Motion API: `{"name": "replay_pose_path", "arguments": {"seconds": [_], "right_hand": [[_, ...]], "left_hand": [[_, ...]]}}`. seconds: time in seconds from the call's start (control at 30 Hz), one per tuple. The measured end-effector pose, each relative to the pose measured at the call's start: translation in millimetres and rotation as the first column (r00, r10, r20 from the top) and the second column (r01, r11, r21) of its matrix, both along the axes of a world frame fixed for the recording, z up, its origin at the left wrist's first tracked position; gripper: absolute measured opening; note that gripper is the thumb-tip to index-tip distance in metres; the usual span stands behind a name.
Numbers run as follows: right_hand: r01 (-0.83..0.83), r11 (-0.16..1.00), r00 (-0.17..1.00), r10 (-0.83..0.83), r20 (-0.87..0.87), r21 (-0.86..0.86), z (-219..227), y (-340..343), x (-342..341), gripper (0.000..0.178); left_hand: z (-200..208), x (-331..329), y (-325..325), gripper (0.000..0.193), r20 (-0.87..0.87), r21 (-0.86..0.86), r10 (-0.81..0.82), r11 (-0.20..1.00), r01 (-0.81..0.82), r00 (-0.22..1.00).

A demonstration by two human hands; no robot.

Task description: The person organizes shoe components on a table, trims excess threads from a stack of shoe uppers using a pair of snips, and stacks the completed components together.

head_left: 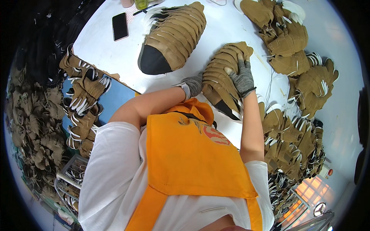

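A stack of brown shoe uppers, layered over one another with a black end toward me, lies on the white table between my hands. My left hand, in a grey knit glove, grips the stack's left side; its fingertips are partly hidden there. From the right, my right hand, gloved alike with bare fingertips, holds the stack, with thumb and fingers over its top layers. Farther left rests a larger stack of brown uppers with a black toe piece at its near end; neither hand touches it.
A black phone and a pen lie on the white table at the far left. Heaps of brown uppers line the right side. More uppers stand beyond the left table edge, near a wire cart.
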State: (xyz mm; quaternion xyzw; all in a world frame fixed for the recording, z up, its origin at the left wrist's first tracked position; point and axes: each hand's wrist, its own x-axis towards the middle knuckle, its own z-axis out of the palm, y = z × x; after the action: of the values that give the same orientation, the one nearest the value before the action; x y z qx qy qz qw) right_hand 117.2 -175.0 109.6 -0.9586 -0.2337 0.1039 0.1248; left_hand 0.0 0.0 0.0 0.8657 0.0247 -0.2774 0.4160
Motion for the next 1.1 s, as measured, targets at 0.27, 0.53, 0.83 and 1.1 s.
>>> {"name": "replay_pose_path", "arguments": {"seconds": [0.27, 0.53, 0.83, 1.1], "right_hand": [[-0.025, 0.999, 0.997, 0.026, 0.074, -0.023, -2.1, -13.5, 4.5, 0.093], [-0.021, 0.999, 1.000, 0.020, 0.024, 0.027, -2.9, -3.9, -1.3, 0.094], [-0.059, 0.955, 0.994, 0.028, -0.109, -0.292, 31.7, 21.3, -33.6, 0.105], [-0.025, 0.972, 0.998, 0.012, -0.057, -0.234, 41.0, 22.8, -51.7, 0.102]], "left_hand": [[14.8, 1.3, -8.3, 0.065, -0.027, 0.014, 0.003, 1.000, -0.003, 1.000], [1.0, -3.9, -2.5, 0.065, -0.005, 0.042, 0.015, 0.999, -0.015, 1.000], [-8.0, -6.4, -0.4, 0.063, 0.023, -0.021, 0.064, 0.998, -0.063, 0.998], [0.4, -4.7, -6.0, 0.051, 0.139, -0.233, 0.115, 0.969, -0.081, 0.984]]}}
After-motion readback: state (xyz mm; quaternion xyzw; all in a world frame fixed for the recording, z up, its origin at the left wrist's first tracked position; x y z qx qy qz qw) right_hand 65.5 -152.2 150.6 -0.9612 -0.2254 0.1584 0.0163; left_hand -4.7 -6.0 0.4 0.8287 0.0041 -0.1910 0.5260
